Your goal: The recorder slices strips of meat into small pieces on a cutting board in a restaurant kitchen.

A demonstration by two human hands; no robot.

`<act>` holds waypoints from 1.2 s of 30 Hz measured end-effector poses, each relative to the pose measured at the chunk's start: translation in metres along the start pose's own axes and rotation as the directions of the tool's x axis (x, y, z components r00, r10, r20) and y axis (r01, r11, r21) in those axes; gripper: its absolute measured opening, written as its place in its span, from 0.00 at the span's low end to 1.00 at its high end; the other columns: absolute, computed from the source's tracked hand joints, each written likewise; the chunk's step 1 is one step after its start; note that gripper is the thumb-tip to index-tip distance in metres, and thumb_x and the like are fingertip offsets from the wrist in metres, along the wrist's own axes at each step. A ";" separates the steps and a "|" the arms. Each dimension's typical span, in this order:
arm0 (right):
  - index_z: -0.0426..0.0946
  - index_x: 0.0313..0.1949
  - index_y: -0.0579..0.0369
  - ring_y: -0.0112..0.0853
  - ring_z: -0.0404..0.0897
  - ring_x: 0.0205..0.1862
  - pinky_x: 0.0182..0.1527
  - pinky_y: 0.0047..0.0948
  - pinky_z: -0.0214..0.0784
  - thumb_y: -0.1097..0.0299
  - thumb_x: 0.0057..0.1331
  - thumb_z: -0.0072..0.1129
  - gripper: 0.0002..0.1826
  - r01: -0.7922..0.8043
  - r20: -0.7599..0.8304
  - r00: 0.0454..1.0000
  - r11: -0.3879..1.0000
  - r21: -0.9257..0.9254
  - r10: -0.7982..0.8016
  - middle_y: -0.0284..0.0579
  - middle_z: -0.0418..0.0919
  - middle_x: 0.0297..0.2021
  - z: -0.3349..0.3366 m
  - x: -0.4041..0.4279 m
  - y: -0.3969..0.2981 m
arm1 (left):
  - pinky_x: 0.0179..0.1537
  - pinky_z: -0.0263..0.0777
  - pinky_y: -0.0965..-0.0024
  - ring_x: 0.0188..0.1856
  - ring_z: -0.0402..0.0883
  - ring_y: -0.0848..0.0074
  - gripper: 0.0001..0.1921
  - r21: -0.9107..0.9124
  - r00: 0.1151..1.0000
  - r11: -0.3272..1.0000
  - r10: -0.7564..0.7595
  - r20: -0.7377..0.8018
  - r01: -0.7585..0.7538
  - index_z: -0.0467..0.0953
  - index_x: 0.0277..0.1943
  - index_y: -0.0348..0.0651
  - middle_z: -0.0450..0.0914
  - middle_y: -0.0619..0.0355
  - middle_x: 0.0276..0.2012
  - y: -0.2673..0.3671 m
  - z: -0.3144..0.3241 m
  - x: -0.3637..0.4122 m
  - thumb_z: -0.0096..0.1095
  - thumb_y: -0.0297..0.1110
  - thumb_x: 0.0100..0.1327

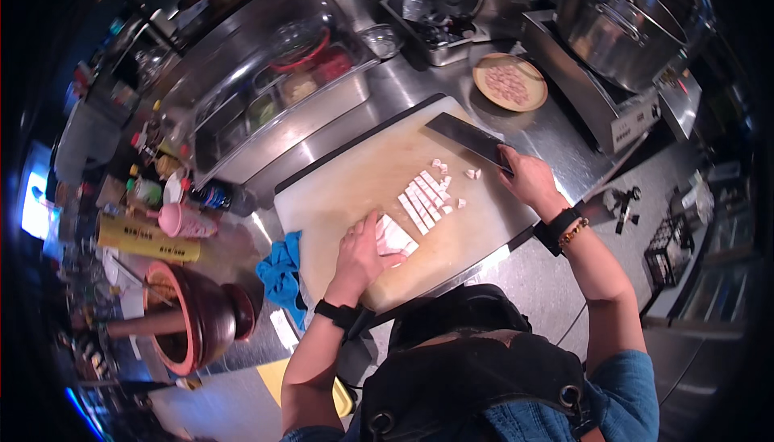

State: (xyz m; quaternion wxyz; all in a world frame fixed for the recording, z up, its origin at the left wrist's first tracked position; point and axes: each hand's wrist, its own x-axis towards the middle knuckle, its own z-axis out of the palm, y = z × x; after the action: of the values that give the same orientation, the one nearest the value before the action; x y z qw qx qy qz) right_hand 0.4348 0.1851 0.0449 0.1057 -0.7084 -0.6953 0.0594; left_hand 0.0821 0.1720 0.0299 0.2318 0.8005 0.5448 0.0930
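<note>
My right hand [527,175] grips the handle of a cleaver [464,135], its broad dark blade lying over the far right part of a white cutting board [326,200]. With fingers on top and thumb at the near side, my left hand [361,250] holds down a pale pink-and-white slab of meat [394,238], partly hidden by the hand. Just right of the slab lie several narrow strips [422,200] of the same food, some cross-cut. A few small cubes [473,173] are scattered between the strips and the cleaver. The blade is apart from the food.
Beyond the board, a plate [538,96] holds diced pink pieces, near a large steel pot [604,43]. A steel ingredient container [290,134] stands far left. A blue cloth [281,270] touches the board's left side, near bottles [208,195] and a mortar [208,321] with a pestle [145,325].
</note>
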 end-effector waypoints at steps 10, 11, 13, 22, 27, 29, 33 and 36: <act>0.70 0.57 0.54 0.48 0.72 0.53 0.55 0.41 0.66 0.67 0.58 0.61 0.26 0.327 -0.180 0.936 0.936 0.132 -0.302 0.54 0.71 0.53 0.006 0.041 0.004 | 0.50 0.70 0.59 0.49 0.76 0.54 0.35 0.043 0.962 0.963 -0.264 -0.070 0.267 0.73 0.51 0.38 0.79 0.44 0.44 0.022 -0.001 -0.004 0.79 0.43 0.39; 0.70 0.57 0.54 0.48 0.72 0.54 0.56 0.41 0.66 0.68 0.59 0.60 0.25 0.359 -0.210 0.922 0.920 0.159 -0.324 0.54 0.71 0.53 0.003 0.036 0.005 | 0.46 0.71 0.60 0.45 0.78 0.55 0.31 -0.056 0.958 0.959 -0.282 -0.050 0.279 0.74 0.48 0.37 0.79 0.45 0.41 0.021 0.002 -0.006 0.79 0.41 0.40; 0.70 0.57 0.55 0.49 0.72 0.55 0.57 0.40 0.66 0.72 0.59 0.58 0.25 0.416 -0.248 0.900 0.874 0.250 -0.358 0.56 0.71 0.54 -0.012 0.018 0.007 | 0.37 0.73 0.63 0.34 0.80 0.59 0.23 -0.252 0.957 0.929 -0.289 -0.034 0.272 0.77 0.40 0.36 0.80 0.47 0.31 0.025 0.001 -0.017 0.77 0.39 0.44; 0.71 0.56 0.60 0.43 0.74 0.54 0.54 0.34 0.67 0.77 0.64 0.53 0.19 0.211 -0.216 0.969 0.854 0.476 -0.119 0.52 0.73 0.53 -0.011 -0.098 0.063 | 0.44 0.75 0.73 0.41 0.82 0.77 0.16 -0.876 0.930 0.390 -0.334 0.152 0.283 0.75 0.47 0.38 0.82 0.59 0.40 0.019 0.021 -0.054 0.69 0.27 0.57; 0.71 0.57 0.58 0.36 0.75 0.50 0.51 0.28 0.68 0.81 0.67 0.48 0.19 0.021 -0.214 0.970 0.835 0.549 0.116 0.48 0.74 0.51 0.007 -0.191 0.110 | 0.45 0.74 0.74 0.44 0.81 0.78 0.21 -0.968 0.940 -0.039 -0.232 0.249 0.246 0.73 0.53 0.39 0.81 0.58 0.45 0.063 0.040 -0.063 0.69 0.33 0.58; 0.71 0.58 0.57 0.35 0.76 0.49 0.50 0.28 0.69 0.82 0.66 0.49 0.20 -0.221 -0.095 0.943 0.817 0.533 0.318 0.47 0.74 0.50 -0.006 -0.237 0.117 | 0.47 0.73 0.74 0.47 0.79 0.78 0.22 -0.956 0.954 -0.060 -0.071 0.291 0.287 0.70 0.56 0.39 0.79 0.59 0.48 0.094 0.055 -0.055 0.67 0.34 0.60; 0.74 0.53 0.58 0.41 0.76 0.49 0.51 0.33 0.69 0.84 0.58 0.53 0.22 -0.294 -0.179 0.893 0.836 0.464 0.413 0.49 0.75 0.49 -0.008 -0.318 0.135 | 0.51 0.70 0.73 0.49 0.77 0.79 0.21 -0.911 0.907 -0.030 0.110 0.407 0.412 0.69 0.56 0.38 0.78 0.59 0.47 0.156 0.092 -0.052 0.65 0.32 0.62; 0.76 0.50 0.56 0.45 0.76 0.49 0.52 0.35 0.69 0.80 0.59 0.56 0.19 -0.369 -0.265 0.831 0.841 0.396 0.489 0.51 0.76 0.48 -0.016 -0.358 0.153 | 0.49 0.74 0.71 0.46 0.79 0.76 0.15 -0.912 0.884 0.071 0.226 0.409 0.404 0.70 0.53 0.37 0.79 0.56 0.45 0.201 0.109 -0.052 0.61 0.26 0.64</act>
State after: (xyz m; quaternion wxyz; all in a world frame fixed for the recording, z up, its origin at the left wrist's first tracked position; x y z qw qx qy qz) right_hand 0.5783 -0.1751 0.0027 0.3297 -0.8189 -0.4648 0.0676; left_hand 0.2724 0.0351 0.0345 0.8364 0.3850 0.3125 0.2337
